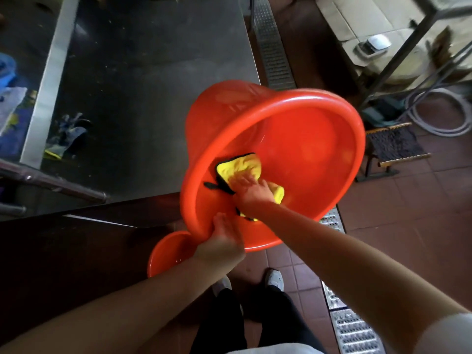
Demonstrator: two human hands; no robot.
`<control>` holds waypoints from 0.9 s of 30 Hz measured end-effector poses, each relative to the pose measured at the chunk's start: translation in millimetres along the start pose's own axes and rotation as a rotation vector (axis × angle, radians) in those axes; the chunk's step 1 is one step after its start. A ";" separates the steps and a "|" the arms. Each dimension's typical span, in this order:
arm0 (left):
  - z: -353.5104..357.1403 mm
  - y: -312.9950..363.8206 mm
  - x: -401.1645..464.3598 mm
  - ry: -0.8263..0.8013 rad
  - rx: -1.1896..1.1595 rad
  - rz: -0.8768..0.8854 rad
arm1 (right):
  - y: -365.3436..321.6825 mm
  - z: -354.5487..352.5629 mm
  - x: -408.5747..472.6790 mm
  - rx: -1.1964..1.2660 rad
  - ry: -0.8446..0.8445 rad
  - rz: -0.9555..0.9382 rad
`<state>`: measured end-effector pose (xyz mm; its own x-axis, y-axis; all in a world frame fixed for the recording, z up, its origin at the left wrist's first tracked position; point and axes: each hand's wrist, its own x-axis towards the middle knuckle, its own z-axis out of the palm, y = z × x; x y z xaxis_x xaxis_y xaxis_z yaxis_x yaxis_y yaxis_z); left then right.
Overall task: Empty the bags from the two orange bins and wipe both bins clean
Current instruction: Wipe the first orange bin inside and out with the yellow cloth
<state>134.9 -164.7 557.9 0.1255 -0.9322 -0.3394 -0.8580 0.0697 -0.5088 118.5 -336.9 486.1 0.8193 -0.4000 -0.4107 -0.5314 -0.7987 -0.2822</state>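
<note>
Wiping step, 1st bin. Left hand grips the near rim of the big orange bin, fingers wrapped over the lip, holding it tilted w/ the mouth facing the person, up off the floor beside the steel bench. No bag visible inside. Right hand is inside the bin, fingers fairly flat, pressing a yellow microfibre cloth w/ black edging against the lower-left inner wall, near the rim; whether the thumb pinches the cloth I can't tell. Second orange bin sits low down by the left forearm, only partly in view, looks bagless too; can't tell if it's been wiped.

Judgement: approx mid-task, bags look out, wipe of bin 1 underway, bin 2 prob. still to do.

To do it well:
- Keep palm flat on cloth, full contact, firm pressure; a bunched cloth skips patches.
- Work round the wall in overlapping passes, rim down to base, then the bottom disc.
- Rotate the bin w/ left hand rather than overreaching w/ the right.
- Do the rolled rim and underside of the lip, grime tends to collect there.
- Left grip is one-handed on smooth plastic; pushing hard could twist the bin loose, so brace it vs. the bench edge if needed.
</note>
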 end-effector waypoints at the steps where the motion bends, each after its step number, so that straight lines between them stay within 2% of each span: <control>1: -0.2 -1.1 -0.8 0.002 -0.015 -0.002 | 1.8 2.5 -9.4 0.001 -0.010 -0.057; 3: -3.5 -3.1 -2.0 0.018 -0.014 -0.006 | 20.9 -4.0 -20.3 -0.054 -0.009 -0.080; 6: -14.0 -1.0 1.0 0.007 0.029 0.023 | 22.4 -15.1 -27.9 -0.078 0.019 0.145; 7: -16.7 -0.8 1.2 -0.001 0.047 0.026 | 10.8 -13.0 -32.1 -0.052 0.022 0.153; 9: -17.3 -4.4 -1.8 0.000 0.053 0.035 | -5.8 -5.8 -46.3 0.008 0.012 0.060; 11: -17.8 -9.6 -5.3 0.013 0.041 0.039 | 5.7 -7.9 -63.3 -0.005 0.005 -0.038; 14: -24.9 -9.1 -2.3 0.029 0.006 0.001 | 26.0 -20.4 -79.3 -0.109 0.047 0.071; 16: -27.9 -4.2 0.0 0.012 -0.021 0.000 | 15.0 -19.7 -91.7 -0.086 0.044 0.138; 22: -26.9 -8.8 -2.0 -0.002 0.016 -0.020 | 1.4 -5.0 -138.8 0.010 0.028 0.075; 27: -36.5 -10.7 1.2 -0.044 0.072 -0.008 | 2.1 -14.4 -118.6 -0.033 0.010 0.084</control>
<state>126.1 -179.5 591.8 0.1556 -0.9163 -0.3689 -0.8189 0.0892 -0.5669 23.3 -297.6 546.7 0.7746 -0.4705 -0.4226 -0.5909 -0.7765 -0.2188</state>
